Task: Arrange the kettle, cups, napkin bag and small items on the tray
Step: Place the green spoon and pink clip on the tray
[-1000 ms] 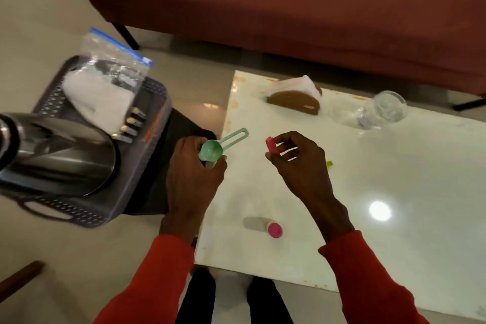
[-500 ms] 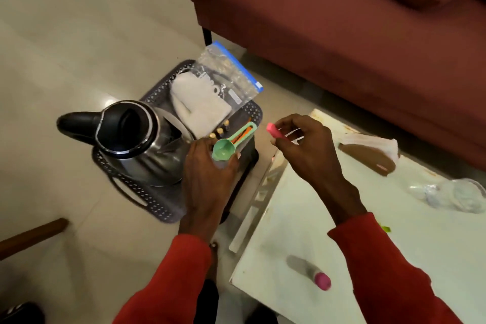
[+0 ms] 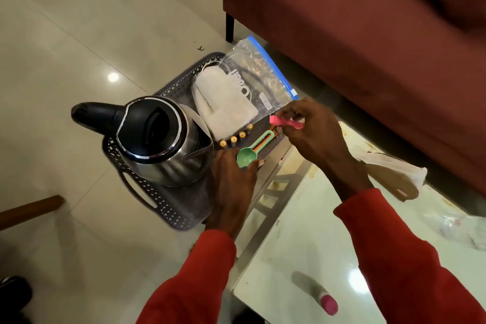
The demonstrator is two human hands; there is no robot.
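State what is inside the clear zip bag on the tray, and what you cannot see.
Inside the zip bag on the tray lies a white folded stack of napkins. How many napkins, or anything beneath them, stays hidden.

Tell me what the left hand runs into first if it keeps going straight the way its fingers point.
Likely the row of batteries on the tray: the left hand, holding the green spoon, points up-frame toward them, with the napkin bag beyond. Height above the tray is unclear.
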